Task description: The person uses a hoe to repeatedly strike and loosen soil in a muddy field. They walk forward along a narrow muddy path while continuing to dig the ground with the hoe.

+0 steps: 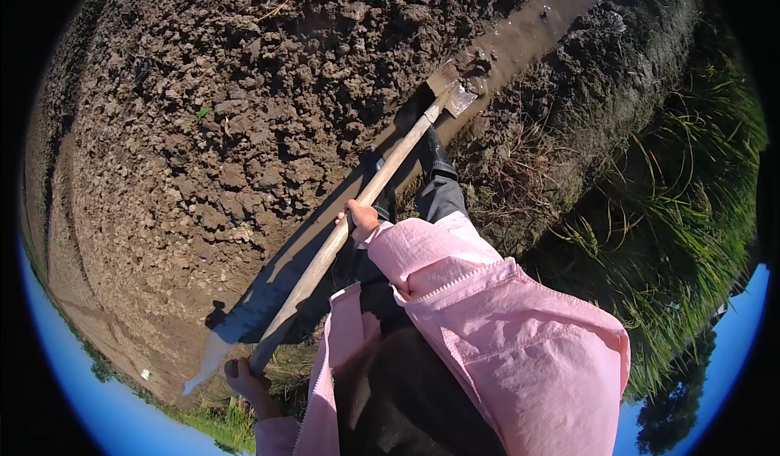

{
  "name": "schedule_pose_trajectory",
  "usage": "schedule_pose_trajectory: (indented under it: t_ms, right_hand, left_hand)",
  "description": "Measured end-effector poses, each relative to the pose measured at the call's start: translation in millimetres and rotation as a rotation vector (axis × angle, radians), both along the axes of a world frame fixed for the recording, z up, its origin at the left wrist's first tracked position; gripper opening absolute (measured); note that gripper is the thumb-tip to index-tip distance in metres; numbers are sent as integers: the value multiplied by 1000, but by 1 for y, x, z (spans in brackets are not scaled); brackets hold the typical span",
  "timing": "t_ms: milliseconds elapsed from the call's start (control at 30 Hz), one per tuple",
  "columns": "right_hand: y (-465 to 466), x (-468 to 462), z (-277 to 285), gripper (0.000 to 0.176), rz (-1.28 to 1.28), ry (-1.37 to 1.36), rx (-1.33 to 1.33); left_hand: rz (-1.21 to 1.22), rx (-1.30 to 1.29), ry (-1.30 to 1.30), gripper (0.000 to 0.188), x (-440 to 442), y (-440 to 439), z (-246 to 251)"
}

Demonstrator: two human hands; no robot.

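Observation:
A long wooden handle [326,252] runs diagonally across the view to a wet, muddy metal shovel blade [461,101]. Partway along the handle, my right hand [361,217] is closed around the wood. Near the handle's lower end is my left hand [247,381], gripping it at the lower left. The blade lies at the muddy water of a narrow ditch [530,32], beside a wet clod of mud [474,69]. Part of the blade is hidden by mud and glare.
Cloddy tilled soil [231,121] borders the ditch on the left. To the right rises an earthen bank [634,72] with dry roots and tall green grass [676,237]. My dark boots [436,154] stand by the ditch, close to the handle.

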State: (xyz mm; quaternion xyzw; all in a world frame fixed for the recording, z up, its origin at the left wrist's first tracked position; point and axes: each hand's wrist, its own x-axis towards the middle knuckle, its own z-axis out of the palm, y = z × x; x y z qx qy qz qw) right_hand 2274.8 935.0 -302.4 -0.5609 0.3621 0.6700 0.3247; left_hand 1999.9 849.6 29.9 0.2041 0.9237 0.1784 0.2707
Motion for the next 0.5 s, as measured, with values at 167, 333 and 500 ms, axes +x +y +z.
schedule_pose_trajectory:
  t_ms: [167,333,500]
  right_hand:
    - [14,5,-26,10,-156,-42,73]
    - [66,63,-74,11,15,-222,-90]
    - [68,105,-94,13,127,-272,-161]
  left_hand:
    - [-193,68,164,18,-29,-3,-54]
    - [55,27,28,15,-5,42,-134]
    - [-49,77,-152,16,11,25,-178]
